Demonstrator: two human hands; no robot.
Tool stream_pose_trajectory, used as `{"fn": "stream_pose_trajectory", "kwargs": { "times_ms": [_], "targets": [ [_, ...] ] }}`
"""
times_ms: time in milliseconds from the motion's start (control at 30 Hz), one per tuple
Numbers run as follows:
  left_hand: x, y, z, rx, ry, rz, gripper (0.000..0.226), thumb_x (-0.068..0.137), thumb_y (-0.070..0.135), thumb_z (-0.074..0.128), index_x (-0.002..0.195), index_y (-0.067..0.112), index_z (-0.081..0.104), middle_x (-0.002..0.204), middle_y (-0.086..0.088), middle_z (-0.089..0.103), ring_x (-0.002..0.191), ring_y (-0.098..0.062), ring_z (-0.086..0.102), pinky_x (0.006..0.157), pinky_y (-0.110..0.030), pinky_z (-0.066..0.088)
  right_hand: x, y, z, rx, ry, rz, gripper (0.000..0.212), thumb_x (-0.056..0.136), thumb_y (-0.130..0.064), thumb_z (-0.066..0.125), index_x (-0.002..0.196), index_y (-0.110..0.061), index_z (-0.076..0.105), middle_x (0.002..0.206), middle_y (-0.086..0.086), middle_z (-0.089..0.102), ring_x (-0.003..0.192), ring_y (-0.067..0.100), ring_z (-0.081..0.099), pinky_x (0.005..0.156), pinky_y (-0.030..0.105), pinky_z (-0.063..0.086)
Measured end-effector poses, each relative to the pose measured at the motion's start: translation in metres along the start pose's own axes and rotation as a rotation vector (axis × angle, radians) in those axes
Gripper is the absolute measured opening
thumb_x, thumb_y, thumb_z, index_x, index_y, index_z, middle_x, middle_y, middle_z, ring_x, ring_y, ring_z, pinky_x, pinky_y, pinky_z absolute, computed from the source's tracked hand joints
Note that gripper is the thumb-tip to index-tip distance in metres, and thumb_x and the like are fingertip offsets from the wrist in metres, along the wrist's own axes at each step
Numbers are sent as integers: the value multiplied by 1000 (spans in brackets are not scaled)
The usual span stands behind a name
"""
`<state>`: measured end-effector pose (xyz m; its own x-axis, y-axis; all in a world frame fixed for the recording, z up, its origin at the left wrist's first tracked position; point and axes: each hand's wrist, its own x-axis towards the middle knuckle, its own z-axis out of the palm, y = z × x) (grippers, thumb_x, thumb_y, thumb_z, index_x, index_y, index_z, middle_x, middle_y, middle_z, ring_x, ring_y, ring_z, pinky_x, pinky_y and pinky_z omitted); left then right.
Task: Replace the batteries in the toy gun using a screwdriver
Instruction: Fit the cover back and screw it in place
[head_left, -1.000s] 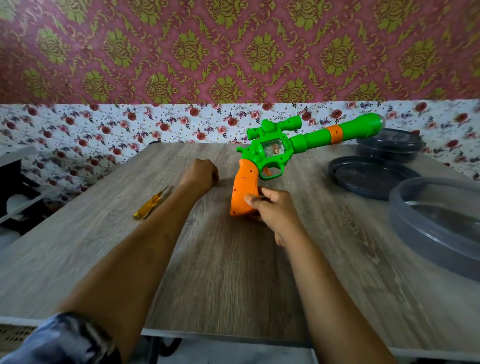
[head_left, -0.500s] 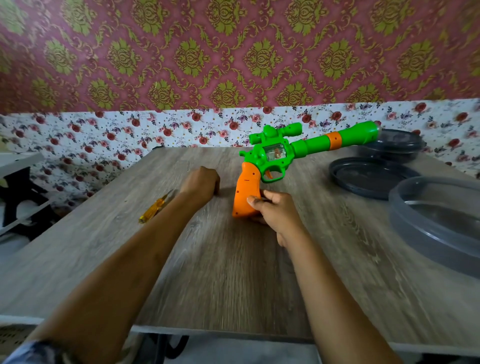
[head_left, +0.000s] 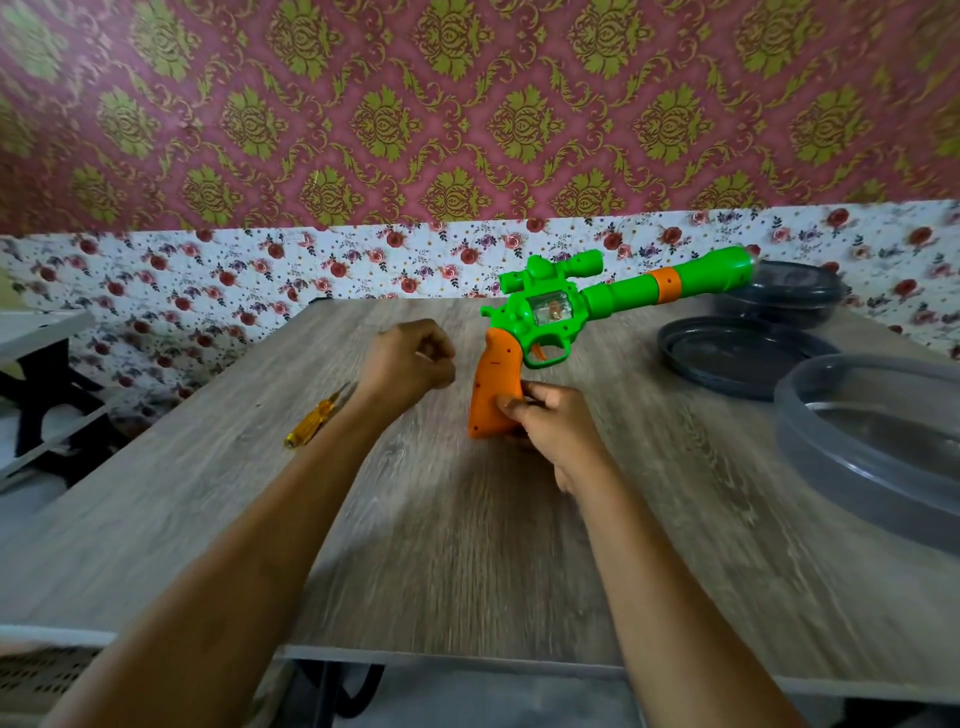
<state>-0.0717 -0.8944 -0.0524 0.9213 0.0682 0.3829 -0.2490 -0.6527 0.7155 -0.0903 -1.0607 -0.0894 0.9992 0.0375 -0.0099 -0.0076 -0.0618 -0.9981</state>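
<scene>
One gun: green body with a scope on top, orange band on the barrel, orange grip. Held upright over the middle of the counter, butt down at the surface, barrel slanting up to the right.
Right hand: thumb and fingers pinch the lower grip from the right side.
Left hand: curled into a fist just left of the grip, apart from it; nothing shows inside it.
Screwdriver: yellow handle, lying flat on the counter just beside the left forearm, on its outer side, tip pointing away from the person. Untouched.
Counter: grey wood grain; carries everything listed.
Lids: two dark round pieces at the far right, one flat, one behind it under the muzzle.
Tub: clear, round, at the right edge, nearer than the lids.
Wall: red and gold pattern above, a white rose-print strip below.
</scene>
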Motion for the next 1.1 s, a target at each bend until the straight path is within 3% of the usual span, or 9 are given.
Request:
{"fn": "stream_pose_trajectory", "kwargs": {
  "times_ms": [100,167,333,567,667,900,1100],
  "targets": [
    [-6,24,0,-14,-61,8,12,78,0,69,82,12,69,78,-5,69,69,-10,65,66,-18,55,-3,-4,-1,59,-17,22,36,86,-12,61,122,-6,57,105,8,61,89,23,62,75,31,55],
    [-11,28,2,68,-83,12,9,80,5,70,84,12,73,81,-2,70,68,-3,61,59,-9,49,-4,-4,0,70,-10,26,36,86,-11,62,121,-6,58,110,11,63,89,24,62,73,30,55],
    [-19,18,5,62,-26,48,12,80,5,69,80,16,74,83,1,72,79,-10,67,81,-31,56,-1,-2,1,50,-7,21,36,86,-14,62,122,-8,58,116,14,63,94,26,64,74,28,56],
    [-26,16,-4,-66,-60,47,24,76,1,73,77,24,63,79,-7,71,78,-22,69,78,-44,58,-3,-2,0,27,-14,-14,36,86,-13,62,122,-8,58,112,13,64,91,24,63,74,30,56],
    [-28,18,-3,-201,-103,-33,23,76,1,73,82,18,59,80,-10,71,79,-22,70,78,-40,58,-3,-2,1,14,-5,-30,36,86,-14,62,122,-9,58,112,11,64,92,23,62,69,26,56],
    [-29,17,-2,-303,-145,-92,24,77,0,72,86,13,53,77,-8,70,70,-14,67,62,-19,56,-3,-1,2,-11,5,-38,36,86,-16,62,122,-12,59,114,12,65,99,25,63,76,32,55],
    [-27,14,0,-339,-141,-127,29,78,3,72,92,14,50,78,-10,70,70,-17,67,64,-23,56,-4,-3,2,-33,-5,-57,39,86,-17,62,125,-11,57,105,5,62,99,23,62,83,36,55]
  ]
}}
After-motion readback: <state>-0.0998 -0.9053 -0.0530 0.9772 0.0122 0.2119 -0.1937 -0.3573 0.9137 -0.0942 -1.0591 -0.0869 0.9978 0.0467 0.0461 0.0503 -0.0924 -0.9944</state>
